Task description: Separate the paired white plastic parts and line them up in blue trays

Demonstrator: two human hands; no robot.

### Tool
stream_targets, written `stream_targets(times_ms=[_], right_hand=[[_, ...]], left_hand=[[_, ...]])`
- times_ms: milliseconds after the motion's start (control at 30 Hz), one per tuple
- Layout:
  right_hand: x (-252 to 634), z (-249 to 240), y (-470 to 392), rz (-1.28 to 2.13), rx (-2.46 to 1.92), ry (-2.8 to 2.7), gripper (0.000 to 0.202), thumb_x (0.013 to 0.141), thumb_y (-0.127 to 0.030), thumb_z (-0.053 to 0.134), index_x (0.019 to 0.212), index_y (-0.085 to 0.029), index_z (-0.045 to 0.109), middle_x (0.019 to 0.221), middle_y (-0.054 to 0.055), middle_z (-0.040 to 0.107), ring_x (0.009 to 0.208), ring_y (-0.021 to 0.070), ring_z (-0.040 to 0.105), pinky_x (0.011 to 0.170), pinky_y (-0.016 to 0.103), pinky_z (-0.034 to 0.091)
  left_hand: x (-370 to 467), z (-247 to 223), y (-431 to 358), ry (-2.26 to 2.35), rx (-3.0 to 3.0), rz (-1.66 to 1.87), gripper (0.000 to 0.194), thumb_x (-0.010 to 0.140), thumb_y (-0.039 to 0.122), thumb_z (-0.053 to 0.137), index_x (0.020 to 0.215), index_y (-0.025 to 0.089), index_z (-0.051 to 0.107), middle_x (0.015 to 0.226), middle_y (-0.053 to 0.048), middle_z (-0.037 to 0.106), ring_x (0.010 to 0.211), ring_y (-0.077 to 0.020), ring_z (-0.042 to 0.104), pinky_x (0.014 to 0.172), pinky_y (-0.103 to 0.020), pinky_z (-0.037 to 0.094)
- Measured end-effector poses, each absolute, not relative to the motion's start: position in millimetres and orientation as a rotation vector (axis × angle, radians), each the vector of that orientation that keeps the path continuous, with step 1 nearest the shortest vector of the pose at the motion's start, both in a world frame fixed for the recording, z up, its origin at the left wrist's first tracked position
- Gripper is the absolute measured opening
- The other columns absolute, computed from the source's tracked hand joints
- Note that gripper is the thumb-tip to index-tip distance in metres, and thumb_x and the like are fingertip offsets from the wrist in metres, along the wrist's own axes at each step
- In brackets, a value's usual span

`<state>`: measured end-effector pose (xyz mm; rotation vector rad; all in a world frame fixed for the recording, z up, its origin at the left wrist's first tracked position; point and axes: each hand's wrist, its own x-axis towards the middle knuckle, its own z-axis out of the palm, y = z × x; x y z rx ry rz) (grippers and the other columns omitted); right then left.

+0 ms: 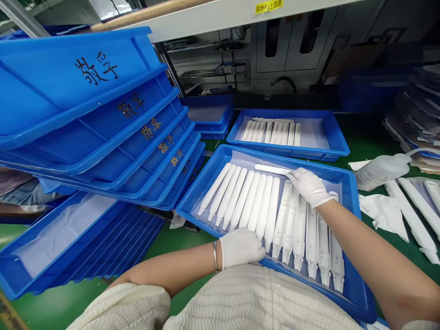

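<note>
A blue tray [215,160] lined with a pale sheet holds a row of long white plastic strips [242,199]. Those on the left lie smooth side up; those on the right show a ribbed, hollow side. One smooth strip [271,169] lies crosswise along the far side. My right hand [308,187], in a white glove, is closed at the far ends of the strips, fingertips where the crosswise strip meets a ribbed one. My left hand [242,248], also gloved, is curled closed at the near ends; its fingertips and anything in them are hidden.
Stacked blue bins [85,105] rise at left, above more nested trays [68,229]. Behind, another blue tray [330,133] holds shorter white parts [271,133]. At right are a squeeze bottle [383,170], a crumpled white cloth [381,211] and more white strips [412,222]. A shelf beam [220,18] crosses above.
</note>
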<state>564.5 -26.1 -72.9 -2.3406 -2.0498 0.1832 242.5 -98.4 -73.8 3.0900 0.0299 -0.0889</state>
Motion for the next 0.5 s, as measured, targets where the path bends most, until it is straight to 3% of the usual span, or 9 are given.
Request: stream_targets(times_ms=[100, 200, 367, 500], right_hand=[[551.1, -66.6, -14.5, 0.231, -2.322, -2.072, 0.046, 0.108, -0.036, 0.033, 0.135, -0.017, 0.065, 0.13, 0.014, 0.066, 0.115, 0.0257, 0.063, 0.099, 0.033, 0.045], [532.1, -69.5, -0.1, 0.359, -2.346, -2.139, 0.041, 0.106, -0.038, 0.041, 0.131, -0.021, 0.068, 0.125, 0.012, 0.069, 0.11, 0.0252, 0.065, 0.096, 0.034, 0.046], [513.7, -83.1, 15.8, 0.386, -2.496, -2.127, 0.047, 0.106, -0.044, 0.038, 0.127, -0.014, 0.067, 0.125, 0.02, 0.065, 0.116, 0.0331, 0.06, 0.095, 0.042, 0.046], [511.6, -85.5, 18.5, 0.376, -2.562, -2.106, 0.05, 0.105, -0.045, 0.037, 0.13, -0.01, 0.063, 0.122, 0.022, 0.064, 0.117, 0.0341, 0.059, 0.096, 0.043, 0.046]], left_hand=[[259.1, -66.8, -103.3, 0.0, 3.061, -0.15, 0.014, 0.089, 0.019, 0.067, 0.076, 0.018, 0.061, 0.063, -0.002, 0.058, 0.059, -0.0206, 0.064, 0.043, -0.028, 0.037], [271.2, -67.7, -106.6, -0.014, 3.024, -0.177, 0.011, 0.091, 0.015, 0.064, 0.08, 0.019, 0.063, 0.064, -0.003, 0.06, 0.061, -0.0218, 0.066, 0.044, -0.028, 0.04], [275.5, -76.0, -108.5, 0.016, 3.021, -0.169, 0.006, 0.089, 0.016, 0.066, 0.085, 0.02, 0.065, 0.066, -0.003, 0.061, 0.063, -0.0221, 0.068, 0.046, -0.026, 0.042], [274.5, -75.6, -108.0, 0.018, 3.04, -0.162, 0.004, 0.087, 0.017, 0.069, 0.087, 0.02, 0.067, 0.066, -0.002, 0.061, 0.061, -0.0211, 0.068, 0.046, -0.025, 0.041]])
